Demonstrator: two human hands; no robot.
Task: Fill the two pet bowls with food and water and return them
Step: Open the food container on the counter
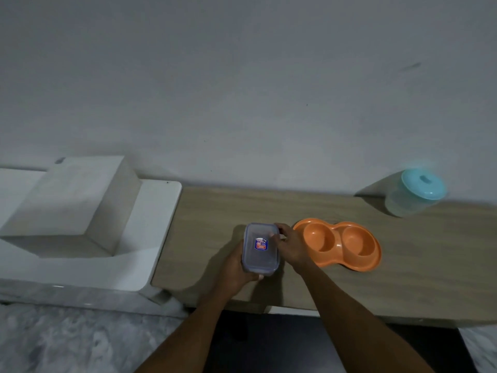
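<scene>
Home interior: wooden tabletop [269, 205] by a bare wall [242, 90], orange pet bowl [337, 243], lidded plastic jar [414, 195].

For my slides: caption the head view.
Left hand and right hand hold a lidded container beside an empty orange double bowl.

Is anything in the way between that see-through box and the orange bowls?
Nothing on the table lies between them. Only the right hand, gripping the right edge of the clear box, sits between it and the orange double bowl.
</scene>
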